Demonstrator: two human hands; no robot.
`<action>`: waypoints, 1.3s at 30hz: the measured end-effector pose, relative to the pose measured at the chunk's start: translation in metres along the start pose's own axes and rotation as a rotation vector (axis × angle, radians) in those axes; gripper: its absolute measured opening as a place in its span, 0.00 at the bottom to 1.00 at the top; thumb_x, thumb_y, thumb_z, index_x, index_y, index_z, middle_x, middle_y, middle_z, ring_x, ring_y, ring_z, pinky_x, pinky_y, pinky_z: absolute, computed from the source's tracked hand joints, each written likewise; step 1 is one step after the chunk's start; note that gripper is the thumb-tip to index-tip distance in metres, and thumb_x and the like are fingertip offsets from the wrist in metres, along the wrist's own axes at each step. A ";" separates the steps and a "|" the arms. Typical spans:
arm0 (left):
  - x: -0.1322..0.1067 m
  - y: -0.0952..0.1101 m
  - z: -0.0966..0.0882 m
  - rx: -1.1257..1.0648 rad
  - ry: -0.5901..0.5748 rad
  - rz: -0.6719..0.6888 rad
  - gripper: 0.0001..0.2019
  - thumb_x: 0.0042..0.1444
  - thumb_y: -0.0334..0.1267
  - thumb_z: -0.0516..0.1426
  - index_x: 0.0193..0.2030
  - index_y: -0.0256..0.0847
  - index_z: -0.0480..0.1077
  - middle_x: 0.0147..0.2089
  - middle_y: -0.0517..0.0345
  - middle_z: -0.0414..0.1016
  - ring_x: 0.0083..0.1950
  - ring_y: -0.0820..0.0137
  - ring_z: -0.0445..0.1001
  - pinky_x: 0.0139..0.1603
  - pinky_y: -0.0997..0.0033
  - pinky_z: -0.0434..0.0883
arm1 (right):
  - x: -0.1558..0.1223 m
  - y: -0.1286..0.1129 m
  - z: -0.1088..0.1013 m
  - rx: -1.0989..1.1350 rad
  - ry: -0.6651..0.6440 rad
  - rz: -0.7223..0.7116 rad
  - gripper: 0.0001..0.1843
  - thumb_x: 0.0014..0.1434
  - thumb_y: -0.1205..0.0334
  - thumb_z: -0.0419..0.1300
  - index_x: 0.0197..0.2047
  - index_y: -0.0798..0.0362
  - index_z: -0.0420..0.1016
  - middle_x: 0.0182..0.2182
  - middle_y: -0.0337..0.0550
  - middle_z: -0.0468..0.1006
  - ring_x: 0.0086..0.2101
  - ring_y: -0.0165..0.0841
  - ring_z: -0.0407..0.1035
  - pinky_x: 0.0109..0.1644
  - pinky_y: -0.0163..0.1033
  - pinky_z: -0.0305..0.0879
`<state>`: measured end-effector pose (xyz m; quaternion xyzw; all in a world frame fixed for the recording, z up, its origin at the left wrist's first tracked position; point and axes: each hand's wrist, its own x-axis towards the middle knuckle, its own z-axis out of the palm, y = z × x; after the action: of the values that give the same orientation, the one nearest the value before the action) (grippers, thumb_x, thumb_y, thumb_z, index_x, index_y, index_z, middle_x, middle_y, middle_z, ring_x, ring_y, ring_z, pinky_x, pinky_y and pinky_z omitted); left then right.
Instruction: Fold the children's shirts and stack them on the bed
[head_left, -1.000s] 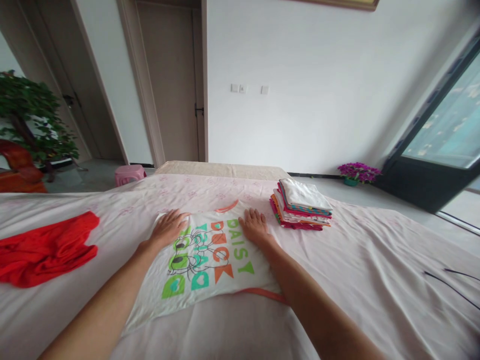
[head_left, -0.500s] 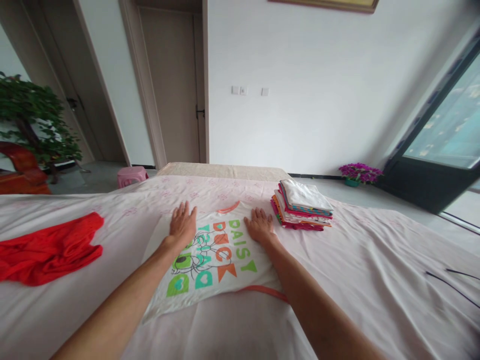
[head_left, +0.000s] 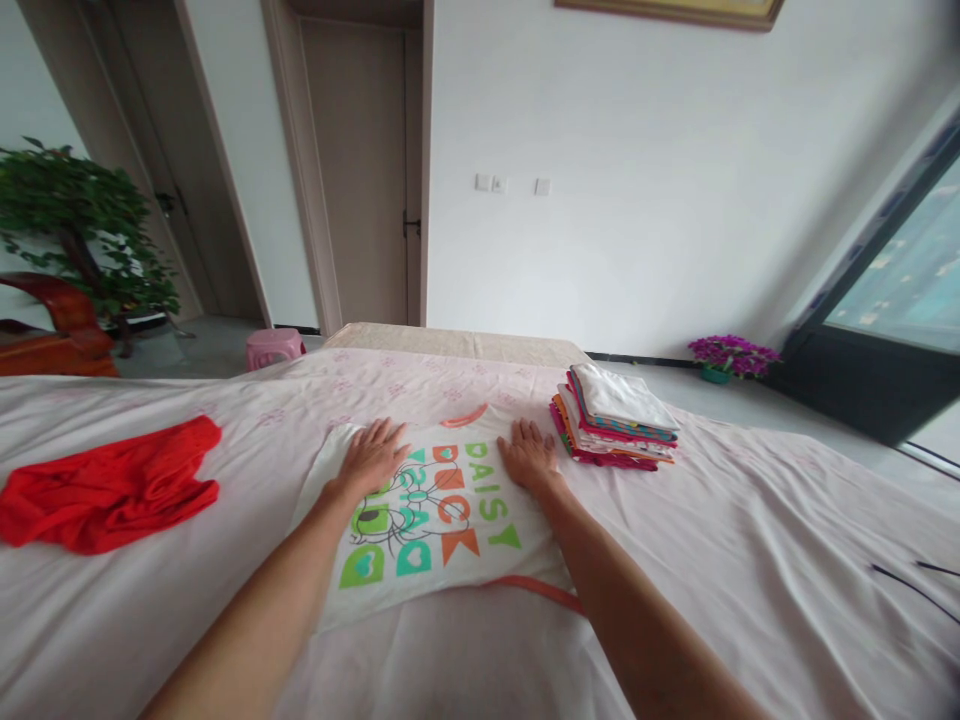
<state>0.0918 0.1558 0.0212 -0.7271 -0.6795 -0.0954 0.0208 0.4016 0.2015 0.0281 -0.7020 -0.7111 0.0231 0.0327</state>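
A white sleeveless top (head_left: 450, 520) with orange trim and coloured "DAISY DUCK" lettering lies spread on the pale sheet (head_left: 675, 600), its neck and shoulder end toward the right. My left hand (head_left: 373, 455) lies on the top's far left part, fingers stretched out. Near the shoulder end, my right hand (head_left: 529, 455) presses flat on the cloth with its fingers spread. Just right of that hand stands a stack of folded clothes (head_left: 619, 415), a white piece on top. My forearms cover parts of the top.
A crumpled red garment (head_left: 112, 490) lies at the left on the sheet. Dark thin cords (head_left: 911, 590) rest at the right edge. Beyond the bed are a pink stool (head_left: 275, 347), a leafy plant (head_left: 82, 230) and purple flowers (head_left: 731, 357).
My left hand has shifted slightly inward on the top, its fingers turning more to the right. My right hand stays on the top's shoulder end. The view has swung slightly left.
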 end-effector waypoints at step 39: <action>-0.154 -0.046 -0.017 0.199 0.079 -0.168 0.31 0.65 0.53 0.42 0.71 0.42 0.55 0.72 0.42 0.56 0.71 0.50 0.55 0.66 0.48 0.53 | -0.128 -0.007 -0.014 -0.019 0.065 -0.255 0.36 0.70 0.45 0.38 0.73 0.57 0.47 0.71 0.52 0.47 0.69 0.44 0.40 0.69 0.54 0.37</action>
<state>0.0351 0.0047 0.0077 -0.6579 -0.7426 -0.0576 0.1113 0.3977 0.0734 0.0404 -0.6065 -0.7933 -0.0108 0.0516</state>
